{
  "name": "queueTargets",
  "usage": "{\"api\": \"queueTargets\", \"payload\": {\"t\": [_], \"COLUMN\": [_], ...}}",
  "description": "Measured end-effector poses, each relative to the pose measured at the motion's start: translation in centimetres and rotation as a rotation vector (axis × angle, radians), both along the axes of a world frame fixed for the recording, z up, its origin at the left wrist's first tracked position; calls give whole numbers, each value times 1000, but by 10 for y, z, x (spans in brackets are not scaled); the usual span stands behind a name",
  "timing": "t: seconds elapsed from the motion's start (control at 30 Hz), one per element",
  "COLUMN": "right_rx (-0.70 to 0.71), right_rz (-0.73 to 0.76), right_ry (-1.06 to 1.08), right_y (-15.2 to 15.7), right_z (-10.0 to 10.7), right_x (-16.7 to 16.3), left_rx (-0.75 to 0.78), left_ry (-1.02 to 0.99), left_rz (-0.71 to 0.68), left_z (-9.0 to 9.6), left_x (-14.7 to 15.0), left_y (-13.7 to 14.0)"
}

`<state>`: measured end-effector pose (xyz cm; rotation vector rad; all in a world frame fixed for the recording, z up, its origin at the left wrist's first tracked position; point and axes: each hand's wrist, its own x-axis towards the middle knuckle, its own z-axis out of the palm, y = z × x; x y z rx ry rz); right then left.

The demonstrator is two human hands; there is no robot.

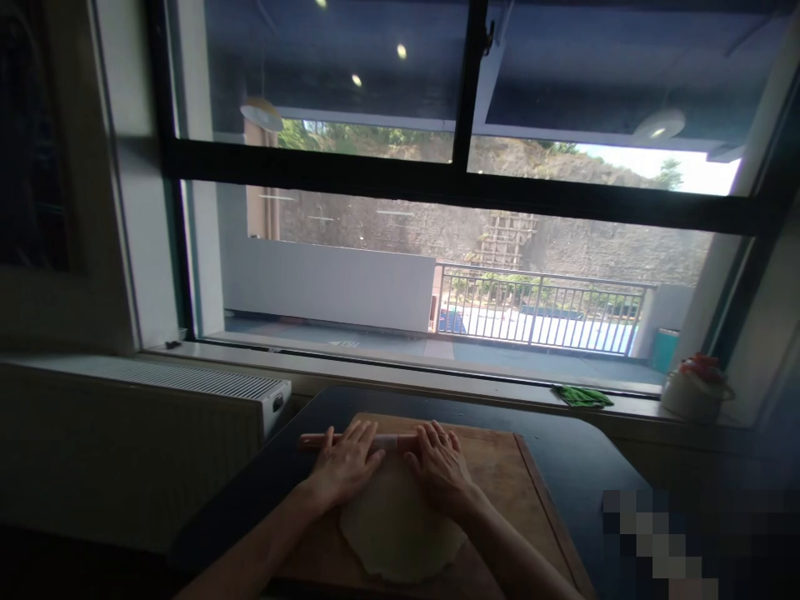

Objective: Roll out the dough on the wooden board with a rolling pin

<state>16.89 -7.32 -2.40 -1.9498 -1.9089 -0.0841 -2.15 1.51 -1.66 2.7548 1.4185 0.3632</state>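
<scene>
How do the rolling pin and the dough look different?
The rolling pin is long and narrow; the dough is wide, flat and roundish. The rolling pin looks reddish-brown at its left end; the dough is pale. Both are over the wooden board.

Rolling pin [391, 442], right end apparently hidden under right hand [441, 467]

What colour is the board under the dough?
Brown; the board shows in the head view, the only one.
</scene>
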Motion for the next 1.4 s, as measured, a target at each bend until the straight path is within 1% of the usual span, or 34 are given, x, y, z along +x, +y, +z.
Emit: {"api": "queueTargets", "payload": {"t": [0.07, 0.13, 0.23, 0.33, 0.4, 0.47, 0.6, 0.67, 0.73, 0.8, 0.87, 1.07, 1.17, 1.27, 1.4], "right_rx": [-40, -77, -93, -90, -84, -44, 55, 52, 39, 37, 35, 48, 55, 46, 87], "right_rz": [-16, -54, -104, -113, -106, -81, -2, 10, 11, 12, 0, -108, -123, -116, -39], "right_ry": [16, 29, 32, 19, 6, -20, -65, -71, -73, -69, -66, -17, 4, 11, 32], "right_y": [8, 23, 46, 54, 47, 34, 1, -11, -18, -22, -23, -30, -33, -37, -44], "right_z": [5, 12, 21, 24, 21, 16, 6, 5, 6, 8, 10, 9, 4, 0, -6], "right_x": [1, 2, 4, 6, 6, 6, -1, -7, -11, -12, -9, 11, 13, 10, -2], "left_rx": [-5, -24, -66, -77, -81, -82, -49, -19, -6, -23, -49, -33, -15, -15, -48], "left_ry": [5, 3, 2, 0, 0, -3, -21, -13, 6, 27, 53, 90, 109, 124, 118], "left_rz": [22, 65, 116, 109, 87, 69, 23, -22, -57, -76, -73, -1, -17, -44, -53], "left_z": [-1, -1, 5, 13, 16, 17, 11, 7, 4, 4, 6, 15, 19, 20, 16], "left_x": [8, 20, 39, 52, 54, 50, 30, 22, 20, 26, 40, 93, 107, 102, 73], "left_y": [9, 22, 45, 61, 63, 59, 40, 29, 21, 17, 19, 45, 52, 51, 43]}}
